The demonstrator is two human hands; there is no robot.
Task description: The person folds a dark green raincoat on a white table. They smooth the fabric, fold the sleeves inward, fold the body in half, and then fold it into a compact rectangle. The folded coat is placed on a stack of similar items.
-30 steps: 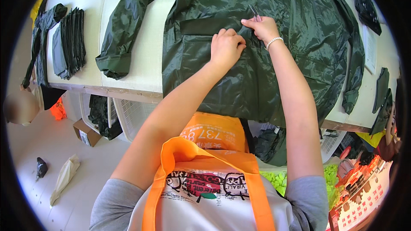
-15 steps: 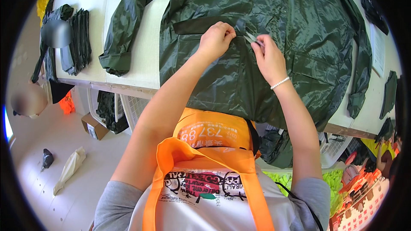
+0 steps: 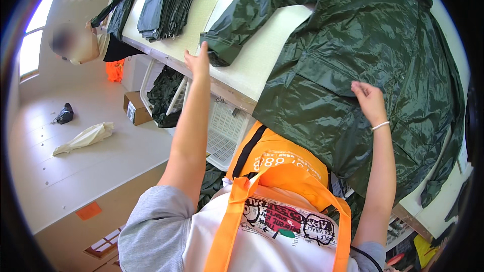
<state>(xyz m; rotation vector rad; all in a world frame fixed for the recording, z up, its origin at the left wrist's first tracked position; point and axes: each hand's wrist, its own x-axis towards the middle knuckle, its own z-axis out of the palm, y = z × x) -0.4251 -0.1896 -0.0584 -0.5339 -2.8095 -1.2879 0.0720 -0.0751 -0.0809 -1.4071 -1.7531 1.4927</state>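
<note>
On the right hand (image 3: 370, 105), the fingers are drawn together above a dark green jacket (image 3: 348, 50), near its straight-edged pocket flap (image 3: 322, 77); whether anything is held cannot be told. On the left hand (image 3: 198, 64), the fingers are spread apart just beside the sleeve cuff (image 3: 223, 50). The jacket's glossy, finely creased fabric is spread over the pale table (image 3: 249, 73) and draped past its front edge. Bare tabletop is left between sleeve and body. Farther left, flat dark pieces (image 3: 169, 7) are stacked.
</note>
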